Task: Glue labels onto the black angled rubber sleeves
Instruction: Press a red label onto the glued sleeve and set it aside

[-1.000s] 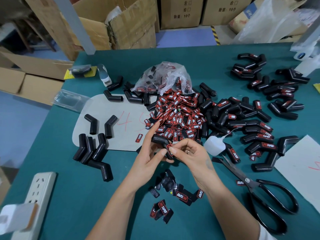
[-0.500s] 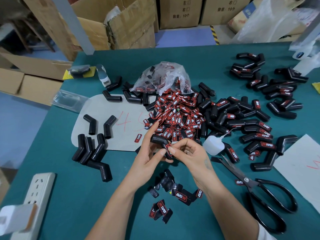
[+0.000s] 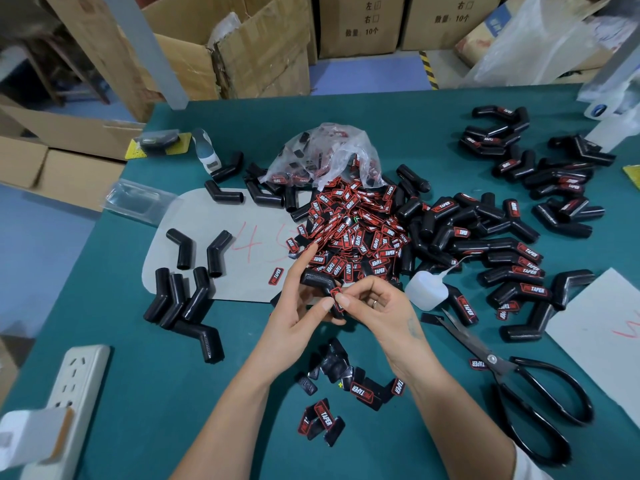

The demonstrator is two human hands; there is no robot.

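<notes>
Green table (image 3: 398, 109), hands (image 3: 298, 317) holding sleeve (image 3: 317, 279).

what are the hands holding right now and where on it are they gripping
Both hold one black angled sleeve. The left hand grips it around the bend; the right hand pinches the red label on its lower leg.

Single view, head-worn, wide-angle: looks forward and steeply down from above the near edge of the green table (image 3: 450, 109), with straight edges bowed toward the frame's borders. Near field, close beneath the lens: both forearms entering from the bottom edge, left hand (image 3: 298, 313) and right hand (image 3: 377, 306) meeting at frame centre. Far field, along the top: cardboard boxes (image 3: 360, 26) on the floor beyond the table's far edge.
</notes>
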